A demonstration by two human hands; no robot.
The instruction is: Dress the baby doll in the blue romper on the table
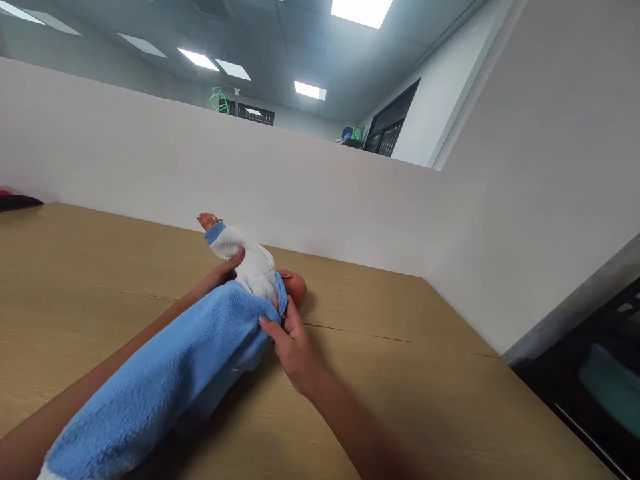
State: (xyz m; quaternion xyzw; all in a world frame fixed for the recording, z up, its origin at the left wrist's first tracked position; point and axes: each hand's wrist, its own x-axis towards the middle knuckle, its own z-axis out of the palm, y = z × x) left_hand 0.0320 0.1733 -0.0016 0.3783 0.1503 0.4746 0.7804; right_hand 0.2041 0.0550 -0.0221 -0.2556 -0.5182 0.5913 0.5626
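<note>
A baby doll point(256, 268) in a fleecy blue and white outfit point(200, 347) lies tilted across the wooden table, its head pointing right and its legs toward me. One doll hand point(207, 221) sticks up at the end of a white sleeve with a blue cuff. My left hand point(227, 267) holds the doll at the white upper part, thumb on top and the other fingers hidden beneath. With thumb and fingers, my right hand point(287, 340) pinches the blue edge of the outfit near the doll's neck. The doll's face is turned away.
The brown wooden table point(370, 300) has thin seams in its top. A white partition point(325, 200) rises behind it and another wall stands at the right. A dark and red object point(17, 200) lies at the far left edge. A dark area with something teal point(613, 387) shows lower right.
</note>
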